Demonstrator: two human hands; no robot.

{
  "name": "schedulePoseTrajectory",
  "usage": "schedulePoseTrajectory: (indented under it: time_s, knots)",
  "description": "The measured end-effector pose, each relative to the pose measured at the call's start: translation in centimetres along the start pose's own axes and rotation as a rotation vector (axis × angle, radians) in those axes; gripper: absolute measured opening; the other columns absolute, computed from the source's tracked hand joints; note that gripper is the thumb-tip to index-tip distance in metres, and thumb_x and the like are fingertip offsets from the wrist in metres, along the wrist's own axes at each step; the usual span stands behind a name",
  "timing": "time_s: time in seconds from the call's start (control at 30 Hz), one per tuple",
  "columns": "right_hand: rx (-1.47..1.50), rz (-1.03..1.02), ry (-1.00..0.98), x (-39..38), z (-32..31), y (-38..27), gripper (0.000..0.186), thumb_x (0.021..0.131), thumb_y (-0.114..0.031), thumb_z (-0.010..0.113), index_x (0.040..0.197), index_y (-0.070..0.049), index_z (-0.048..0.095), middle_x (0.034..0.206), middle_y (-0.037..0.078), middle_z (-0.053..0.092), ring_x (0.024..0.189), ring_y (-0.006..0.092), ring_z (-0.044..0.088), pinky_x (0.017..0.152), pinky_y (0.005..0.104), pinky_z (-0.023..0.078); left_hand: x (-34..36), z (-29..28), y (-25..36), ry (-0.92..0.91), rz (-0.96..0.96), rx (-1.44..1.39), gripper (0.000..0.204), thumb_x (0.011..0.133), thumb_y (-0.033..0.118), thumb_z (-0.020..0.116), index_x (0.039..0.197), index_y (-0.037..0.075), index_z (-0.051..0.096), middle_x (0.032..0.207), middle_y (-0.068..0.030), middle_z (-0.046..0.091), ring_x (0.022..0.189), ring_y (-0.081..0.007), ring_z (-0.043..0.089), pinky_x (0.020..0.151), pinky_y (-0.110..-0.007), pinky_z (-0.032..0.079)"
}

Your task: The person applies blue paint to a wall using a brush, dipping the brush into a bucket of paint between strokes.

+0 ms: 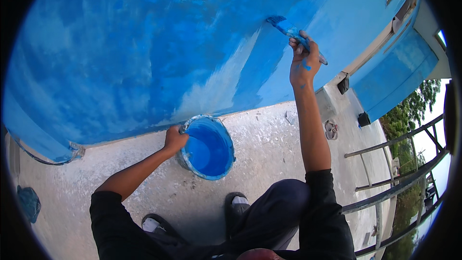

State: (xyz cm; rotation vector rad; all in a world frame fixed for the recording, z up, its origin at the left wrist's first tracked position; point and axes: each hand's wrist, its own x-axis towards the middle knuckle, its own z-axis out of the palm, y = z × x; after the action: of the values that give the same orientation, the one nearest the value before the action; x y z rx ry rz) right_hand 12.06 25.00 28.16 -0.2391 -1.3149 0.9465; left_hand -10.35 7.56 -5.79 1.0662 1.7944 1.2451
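My right hand (pixel 306 58) is closed round the handle of a paintbrush (pixel 290 31) smeared with blue paint. Its dark, paint-loaded bristles touch the blue wall (pixel 192 33), at the upper end of a paler streak. Down at the left, my left hand (pixel 175 139) grips the rim of a paint bucket (pixel 226 137), fingers hooked over the edge. Inside the bucket lies bright blue paint (pixel 204 151); its rim is crusted with dried paint. Fresh darker blue covers much of the wall, while lighter patches show low in the middle and toward the right.
A paint-spattered concrete floor (pixel 269 154) runs along the wall's foot. On the right stands a metal railing (pixel 394 190) with trees beyond. Small dark containers (pixel 364 119) and a pair of sandals (pixel 331 129) sit near the far wall. A dark plastic bag (pixel 29 203) lies at the left.
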Motion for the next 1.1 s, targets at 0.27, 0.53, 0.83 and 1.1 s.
schedulePoseTrajectory:
  time_s: [0.27, 0.53, 0.83, 1.1]
  knots:
    - [-0.077, 0.143, 0.178, -8.2, -2.2, 7.9, 0.031, 0.094, -0.018, 0.049, 0.101, 0.011, 0.058, 0.064, 0.011, 0.053, 0.070, 0.0234, 0.061, 0.073, 0.0361, 0.054, 1.0, 1.2, -0.7, 0.073, 0.081, 0.110, 0.037, 0.068, 0.013, 0.058, 0.100, -0.005, 0.066, 0.073, -0.0207, 0.066, 0.071, -0.0312, 0.066, 0.066, -0.041, 0.050]
    - [-0.315, 0.378, 0.207, -14.0, -6.9, 13.0, 0.028, 0.092, -0.015, 0.048, 0.089, 0.008, 0.064, 0.062, 0.012, 0.058, 0.058, 0.0187, 0.059, 0.059, 0.0328, 0.051, -1.6, -0.5, 2.8, 0.001, 0.012, 0.099, 0.042, 0.069, 0.012, 0.058, 0.106, -0.007, 0.064, 0.078, -0.0231, 0.066, 0.076, -0.0321, 0.066, 0.066, -0.041, 0.050]
    - [0.103, -0.102, 0.109, -2.0, 1.2, 1.7, 0.042, 0.096, -0.024, 0.045, 0.117, 0.012, 0.050, 0.072, 0.009, 0.051, 0.084, 0.0230, 0.059, 0.084, 0.0364, 0.050, 0.2, 0.0, -0.1, -0.006, 0.068, 0.123, 0.036, 0.070, 0.013, 0.060, 0.098, -0.008, 0.063, 0.084, -0.0251, 0.064, 0.079, -0.0367, 0.063, 0.070, -0.045, 0.047]
    - [-0.126, 0.222, 0.214, -15.0, -2.2, 11.8, 0.027, 0.095, -0.017, 0.047, 0.091, 0.006, 0.059, 0.064, 0.012, 0.056, 0.065, 0.0200, 0.058, 0.070, 0.0350, 0.052, 0.6, 0.5, -0.6, 0.001, 0.021, 0.101, 0.042, 0.071, 0.014, 0.060, 0.106, -0.009, 0.062, 0.095, -0.0278, 0.064, 0.088, -0.0381, 0.064, 0.076, -0.043, 0.049]
